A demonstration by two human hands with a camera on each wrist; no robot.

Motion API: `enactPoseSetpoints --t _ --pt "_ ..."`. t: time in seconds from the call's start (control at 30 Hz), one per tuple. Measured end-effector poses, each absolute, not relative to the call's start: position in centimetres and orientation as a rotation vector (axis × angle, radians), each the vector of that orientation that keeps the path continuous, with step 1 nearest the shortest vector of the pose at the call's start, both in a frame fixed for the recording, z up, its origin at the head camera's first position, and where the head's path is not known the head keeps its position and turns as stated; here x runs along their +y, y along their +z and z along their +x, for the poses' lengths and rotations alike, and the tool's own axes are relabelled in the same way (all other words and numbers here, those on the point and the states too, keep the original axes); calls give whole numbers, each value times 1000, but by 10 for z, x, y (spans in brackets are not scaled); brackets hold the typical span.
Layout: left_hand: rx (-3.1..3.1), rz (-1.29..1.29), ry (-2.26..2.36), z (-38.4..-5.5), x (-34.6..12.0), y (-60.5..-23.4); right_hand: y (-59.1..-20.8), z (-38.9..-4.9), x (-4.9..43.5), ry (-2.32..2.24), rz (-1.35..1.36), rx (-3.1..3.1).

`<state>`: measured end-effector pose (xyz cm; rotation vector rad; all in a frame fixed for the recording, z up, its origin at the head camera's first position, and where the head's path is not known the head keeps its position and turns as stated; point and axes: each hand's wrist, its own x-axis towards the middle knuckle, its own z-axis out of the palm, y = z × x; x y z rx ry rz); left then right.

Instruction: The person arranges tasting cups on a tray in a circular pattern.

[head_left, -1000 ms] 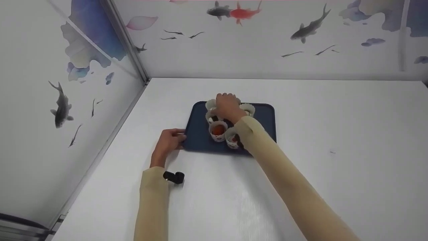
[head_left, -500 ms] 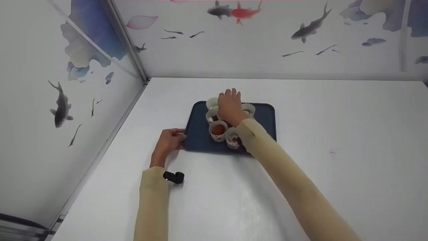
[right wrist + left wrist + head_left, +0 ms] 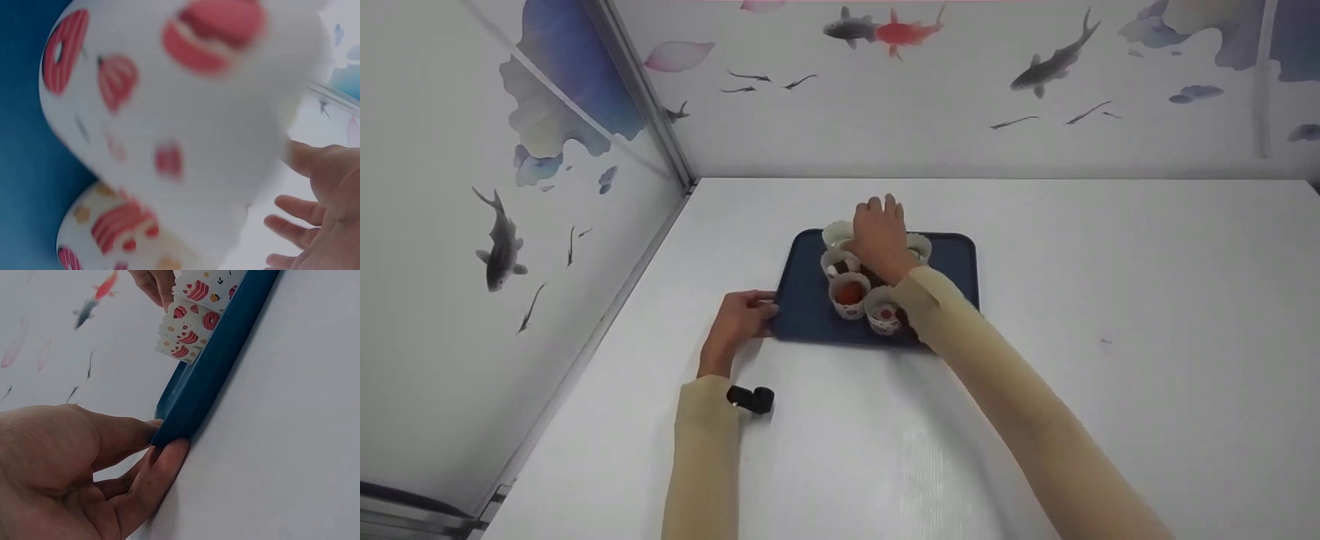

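Observation:
A dark blue tray (image 3: 804,304) lies on the table, and my left hand (image 3: 736,319) pinches its left edge, thumb above and fingers below in the left wrist view. Several white paper cups with pink dessert prints stand on it. One cup (image 3: 850,297) holds something orange-red; another cup (image 3: 883,312) near the front has a red-and-white item. Dark and white pieces show in a cup (image 3: 840,265) at the left. My right hand (image 3: 881,234) is over the back cups, hiding some. In the right wrist view its fingers are spread, the thumb tip hidden behind a large cup (image 3: 208,112).
A white table (image 3: 1080,375) carries the tray. Behind it stands a white wall (image 3: 952,112) painted with fish, and a similar side wall (image 3: 442,300) rises at the left. A black device (image 3: 751,399) sits at the left cuff.
My right hand has risen slightly and moved a little right over the cups, its fingers straightening. The left hand keeps its grip on the tray, which has stayed put.

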<state>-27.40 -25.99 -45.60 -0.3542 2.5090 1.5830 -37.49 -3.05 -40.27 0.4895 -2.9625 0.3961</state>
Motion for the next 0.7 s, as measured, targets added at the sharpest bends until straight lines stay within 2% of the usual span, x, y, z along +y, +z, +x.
enactPoseSetpoints --t 0.5,0.7 --pt "2539 -342 1559 -272 -256 -457 -405 -355 6 716 515 -2940" --pt "2542 -334 1574 -273 -257 -456 -406 -344 17 787 604 -2899"
